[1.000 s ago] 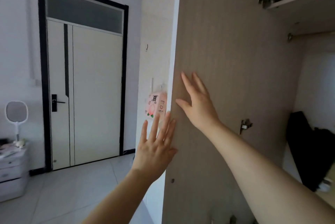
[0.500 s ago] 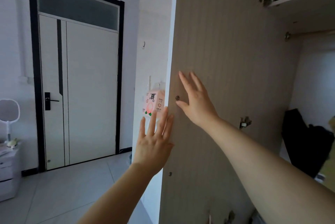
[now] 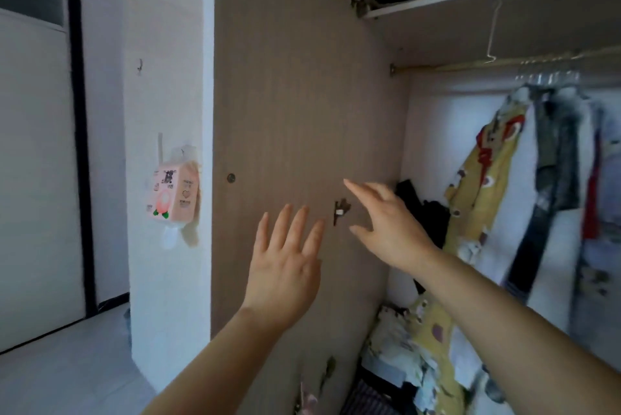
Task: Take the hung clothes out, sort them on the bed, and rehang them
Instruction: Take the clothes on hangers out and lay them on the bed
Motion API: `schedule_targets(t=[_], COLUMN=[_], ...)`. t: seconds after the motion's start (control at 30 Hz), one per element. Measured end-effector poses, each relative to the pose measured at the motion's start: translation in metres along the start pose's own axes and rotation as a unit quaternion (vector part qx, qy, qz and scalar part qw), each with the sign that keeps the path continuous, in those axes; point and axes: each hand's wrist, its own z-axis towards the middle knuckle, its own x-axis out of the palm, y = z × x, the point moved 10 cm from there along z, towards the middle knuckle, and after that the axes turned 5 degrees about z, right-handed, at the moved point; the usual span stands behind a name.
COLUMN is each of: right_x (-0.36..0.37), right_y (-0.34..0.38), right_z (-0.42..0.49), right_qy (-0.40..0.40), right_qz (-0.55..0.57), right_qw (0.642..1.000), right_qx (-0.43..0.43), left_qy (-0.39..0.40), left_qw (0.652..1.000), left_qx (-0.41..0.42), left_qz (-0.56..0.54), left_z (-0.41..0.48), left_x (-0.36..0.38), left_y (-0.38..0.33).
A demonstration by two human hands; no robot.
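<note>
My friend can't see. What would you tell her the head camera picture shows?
A person's open left hand and right hand are raised before a brown wooden wardrobe door standing open. Beside it, a yellow patterned garment and other clothes hang from a gold rail.

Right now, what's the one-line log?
wardrobe door: open | left hand: open, empty | right hand: open, empty | hung clothes: on rail

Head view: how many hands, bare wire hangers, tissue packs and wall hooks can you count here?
hands: 2, the left hand and the right hand, both with fingers spread
bare wire hanger: 1
tissue pack: 1
wall hook: 1
Total: 5
</note>
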Motion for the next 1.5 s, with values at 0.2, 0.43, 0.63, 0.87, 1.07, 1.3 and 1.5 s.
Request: schedule_targets(t=[0.2, 0.43, 0.63, 0.87, 1.07, 1.3, 1.5], right_x=[-0.065, -0.135, -0.179, -0.213, -0.224, -0.233, -0.239], right_y=[-0.086, -0.153, -0.201, -0.255, -0.277, -0.272, -0.264], right_z=[-0.056, -0.103, -0.111, -0.097, -0.064, -0.001, 0.079], right_qy=[-0.017, -0.04, -0.075, -0.097, -0.095, -0.126, -0.144], right_qz=[-0.077, -0.162, -0.172, -0.164, -0.175, -0.196, -0.259], right_qw=[0.993, 0.975, 0.97, 0.97, 0.972, 0.971, 0.955], right_qx=[0.09, 0.149, 0.155, 0.151, 0.121, 0.052, 0.022], left_qy=[-0.023, -0.019, -0.04, -0.027, -0.024, -0.029, -0.046], left_qw=[0.991, 0.972, 0.961, 0.965, 0.967, 0.966, 0.952], left_qx=[0.043, 0.081, 0.096, 0.083, 0.061, 0.029, 0.0], left_qz=[-0.122, -0.221, -0.254, -0.246, -0.245, -0.256, -0.302], left_z=[0.033, 0.07, 0.108, 0.167, 0.206, 0.252, 0.295], left_x=[0.017, 0.016, 0.02, 0.033, 0.046, 0.077, 0.12], left_y=[-0.091, -0.19, -0.249, -0.286, -0.295, -0.286, -0.27])
